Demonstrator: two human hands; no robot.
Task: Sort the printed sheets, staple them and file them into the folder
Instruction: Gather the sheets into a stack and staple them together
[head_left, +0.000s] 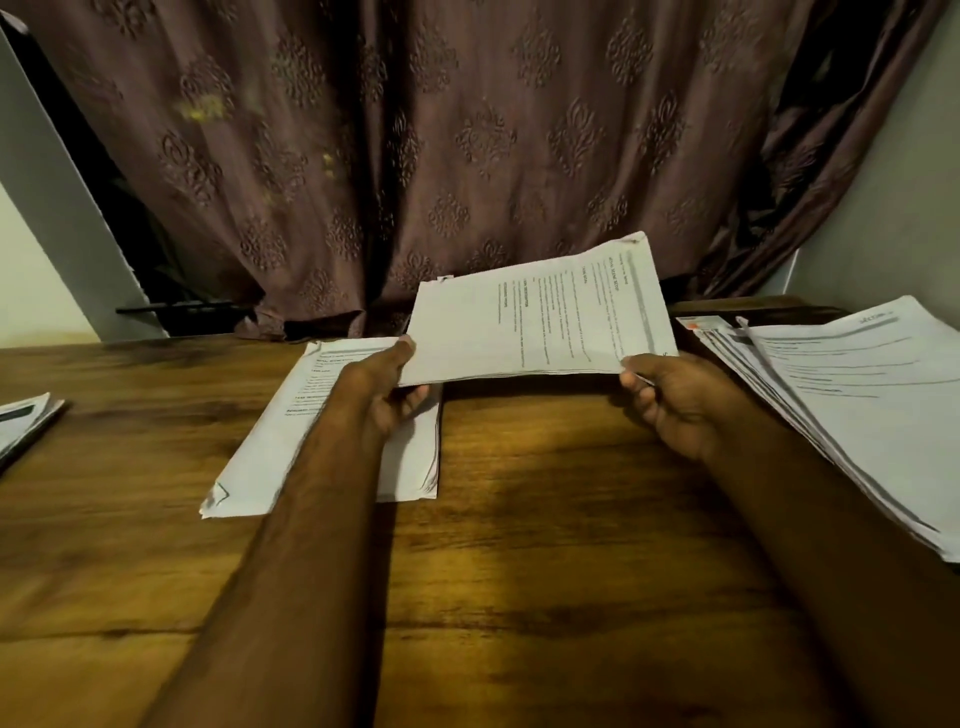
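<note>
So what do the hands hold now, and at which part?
Both hold one bundle of sheets, lifted off the table. The left hand grips its near left corner, the right hand its near right corner.

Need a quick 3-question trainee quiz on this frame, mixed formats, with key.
1. True or false: both hands grip the raised bundle of printed sheets.
2. Which hand's forearm crosses over the stack lying flat mid-table: A left hand, B right hand?
3. Fill in: behind the wooden table hangs a patterned ____.

Key: 1 true; 2 A; 3 curtain.
</note>
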